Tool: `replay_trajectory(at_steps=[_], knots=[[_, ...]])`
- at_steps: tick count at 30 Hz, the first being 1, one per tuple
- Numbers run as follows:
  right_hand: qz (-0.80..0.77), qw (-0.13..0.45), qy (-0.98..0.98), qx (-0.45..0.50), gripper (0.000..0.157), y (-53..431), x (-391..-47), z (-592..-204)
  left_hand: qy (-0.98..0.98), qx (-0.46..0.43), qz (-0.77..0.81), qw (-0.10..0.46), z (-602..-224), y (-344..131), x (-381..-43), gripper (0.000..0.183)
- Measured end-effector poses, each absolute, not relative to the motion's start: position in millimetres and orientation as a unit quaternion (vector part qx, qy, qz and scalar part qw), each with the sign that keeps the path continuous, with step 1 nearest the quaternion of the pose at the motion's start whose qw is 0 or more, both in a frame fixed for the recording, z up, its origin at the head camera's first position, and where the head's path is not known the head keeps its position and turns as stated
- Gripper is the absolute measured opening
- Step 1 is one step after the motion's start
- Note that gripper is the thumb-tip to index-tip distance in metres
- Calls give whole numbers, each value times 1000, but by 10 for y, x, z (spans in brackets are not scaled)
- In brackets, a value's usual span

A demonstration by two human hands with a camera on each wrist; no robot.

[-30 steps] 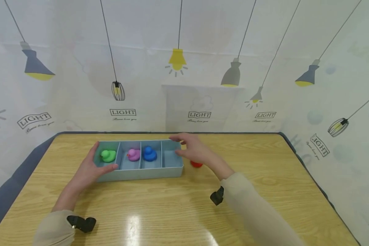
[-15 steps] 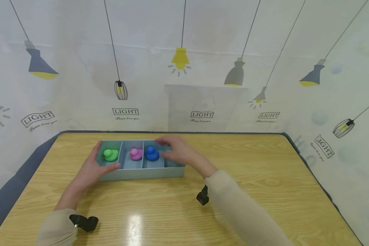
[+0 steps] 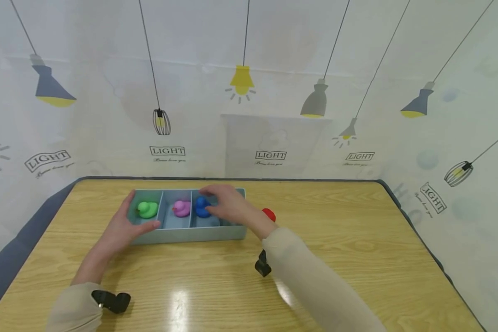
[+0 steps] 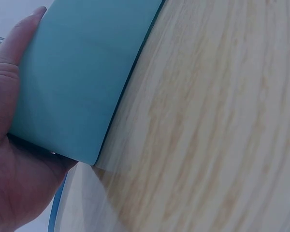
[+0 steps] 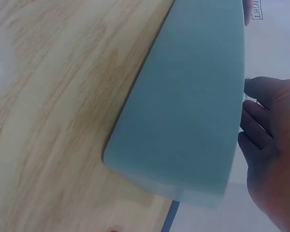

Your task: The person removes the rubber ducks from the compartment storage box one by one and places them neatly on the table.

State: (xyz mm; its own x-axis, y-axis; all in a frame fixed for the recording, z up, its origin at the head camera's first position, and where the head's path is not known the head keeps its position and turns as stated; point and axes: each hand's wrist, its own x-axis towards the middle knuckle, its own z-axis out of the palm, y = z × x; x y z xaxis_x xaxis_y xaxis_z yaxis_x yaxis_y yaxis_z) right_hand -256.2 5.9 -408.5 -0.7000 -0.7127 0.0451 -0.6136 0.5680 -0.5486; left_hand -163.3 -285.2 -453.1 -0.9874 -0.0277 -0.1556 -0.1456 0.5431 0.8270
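Note:
A light blue-grey box [image 3: 186,235] with several compartments stands near the back of the table. A green rubber duck [image 3: 147,210] sits in its left compartment, a pink duck [image 3: 181,208] in the one beside it. My left hand [image 3: 122,228] grips the box's left end, thumb along the front rim and fingers round the end wall. Over the third compartment, my right hand [image 3: 230,205] reaches down, thumb and fingers spread around a blue duck [image 3: 202,207]. That duck sits at the compartment's floor, its right side overlapped by the thumb. The right compartment is mostly hidden below this hand.
A red object [image 3: 269,214] lies on the table to the right of the box, partly hidden behind my right wrist. The wooden table [image 3: 348,258] ends at a dark blue edge against a printed white backdrop [image 3: 191,92].
My right hand has moved left, from the box's right end across the right compartment to the blue duck. The left hand stays on the box, and the ducks keep their places.

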Motion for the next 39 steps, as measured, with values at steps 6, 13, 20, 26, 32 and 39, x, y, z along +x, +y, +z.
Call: replay_trajectory(at_steps=[6, 13, 20, 26, 32, 39], knots=[[-238, 89, 887, -386, 47, -22, -2586, -4056, 875, -45, 478, 60, -4548, -2861, -1634, 124], [-217, 92, 893, -383, 47, -82, -2626, -4029, 878, -43, 473, 57, -4551, -2870, -1637, 125], [-220, 95, 896, -373, 46, -116, -2632, -4122, 880, -46, 469, 57, -4551, -2866, -1641, 126], [-228, 81, 897, -370, 45, -108, -2627, -4169, 878, -44, 473, 53, -4550, -2861, -1647, 126], [-248, 80, 894, -365, 43, -103, -2632, -4228, 879, -42, 472, 54, -4559, -2870, -1648, 126], [-280, 75, 883, -368, 30, -114, -2625, -4296, 878, -44, 473, 56, -4543, -2875, -1633, 125]])
